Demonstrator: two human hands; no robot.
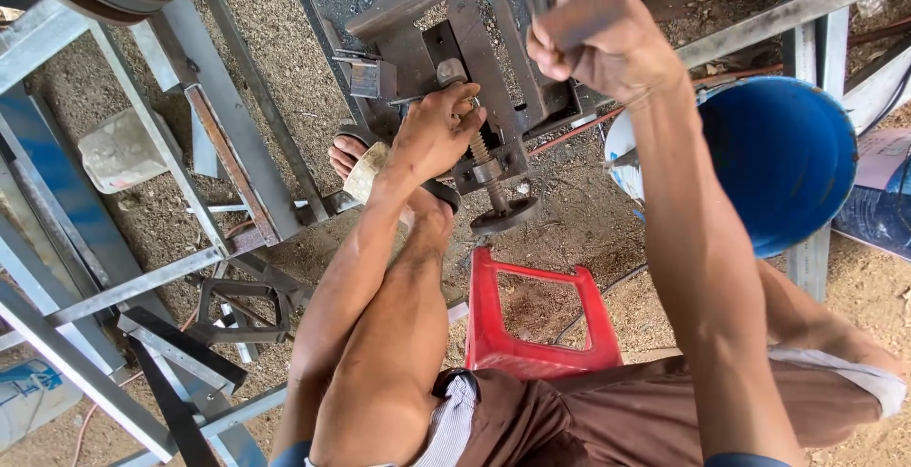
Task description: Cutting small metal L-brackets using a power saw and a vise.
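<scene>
Obs.: both hands at a steel bench vise, seen from above.
Left hand (438, 133) has its fingers curled over the vise (484, 97), fingertips touching the threaded screw (482, 152), handwheel (505, 214) just below them. Right hand (593, 35) is fisted tight on a flat metal bar (581, 13), probably gripped above the jaws. Red stool (531, 320) beneath; blue bucket (778, 158) right of the fingers.

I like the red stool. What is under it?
Through the opening in the red plastic stool you can see sandy ground and a dark cable running beside it. The person's shorts cover the near part, so what lies under there is hidden.
</scene>
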